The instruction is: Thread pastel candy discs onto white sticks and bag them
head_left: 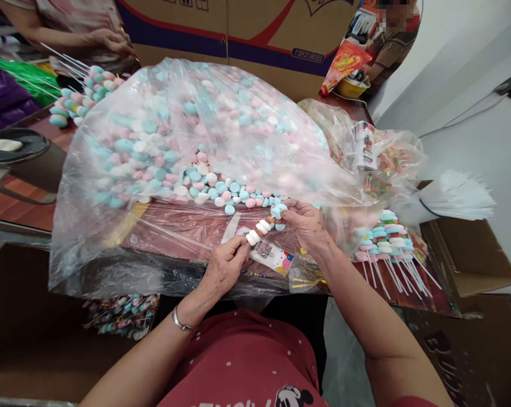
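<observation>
A skewer of candies (263,227), white at its lower left and blue at its upper right with orange-brown bits between, spans my two hands over the table's front. My left hand (228,263) is closed round its lower left end. At the other end, my right hand (304,223) pinches a blue candy against the row. Just behind lie loose pink, white and blue candies (234,187), spilling from a large clear plastic bag (187,113) full of them. Below the skewer is a printed card (272,257).
Finished candy skewers (385,240) and white sticks (461,195) are at right, near an open carton (471,254). A lidded mug (30,161) stands left. More skewers (83,96) lie behind it, by a person's hand (111,42). Another person is at the back right.
</observation>
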Available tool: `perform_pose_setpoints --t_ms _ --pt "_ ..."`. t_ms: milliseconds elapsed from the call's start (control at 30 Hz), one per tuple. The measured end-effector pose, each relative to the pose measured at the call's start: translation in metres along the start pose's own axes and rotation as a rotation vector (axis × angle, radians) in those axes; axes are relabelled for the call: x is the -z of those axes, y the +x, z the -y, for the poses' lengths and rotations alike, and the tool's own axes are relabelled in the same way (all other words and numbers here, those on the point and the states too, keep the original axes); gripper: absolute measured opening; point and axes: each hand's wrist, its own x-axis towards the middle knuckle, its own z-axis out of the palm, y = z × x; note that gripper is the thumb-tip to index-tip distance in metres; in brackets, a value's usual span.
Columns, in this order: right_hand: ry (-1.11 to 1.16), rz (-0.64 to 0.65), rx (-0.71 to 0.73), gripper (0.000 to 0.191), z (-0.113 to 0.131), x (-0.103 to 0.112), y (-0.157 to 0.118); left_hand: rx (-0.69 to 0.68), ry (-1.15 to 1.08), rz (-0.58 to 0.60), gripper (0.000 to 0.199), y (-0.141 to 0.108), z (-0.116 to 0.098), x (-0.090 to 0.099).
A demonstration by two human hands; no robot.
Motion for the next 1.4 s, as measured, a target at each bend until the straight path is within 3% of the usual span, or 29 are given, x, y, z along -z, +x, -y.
perform_pose_setpoints --t_ms 233,467,700,867,1067,1267,1400 --pt "-0.068 0.021 0.035 0.03 0.0 -0.004 -0.005 -0.003 0.006 -0.008 0.025 0.0 -0.001 -0.001" --pt "-0.225 0.13 0.115 0.024 -0.007 -0.001 -0.005 -0.003 -0.005 -0.007 0.024 -0.001 -0.002 -0.001" --pt "-0.897 0.123 0.452 0.026 -0.006 0.007 -0.01 -0.008 -0.004 -0.037 0.025 -0.002 -0.003 0.0" --pt "-1.084 0.159 0.604 0.032 -0.005 0.013 -0.01 -0.01 0.003 -0.029 0.026 -0.002 -0.001 0.0" --pt "-1.063 0.206 0.644 0.033 -0.013 0.018 -0.008 -0.021 0.011 -0.028 0.025 0.0 0.002 -0.001" --pt "-0.963 0.166 0.59 0.034 -0.032 0.013 -0.009 -0.037 0.038 -0.035 0.025 -0.002 0.003 -0.001" --pt "-0.868 0.188 0.54 0.033 -0.029 0.008 -0.014 -0.033 -0.005 -0.04 0.024 -0.001 0.004 -0.002"
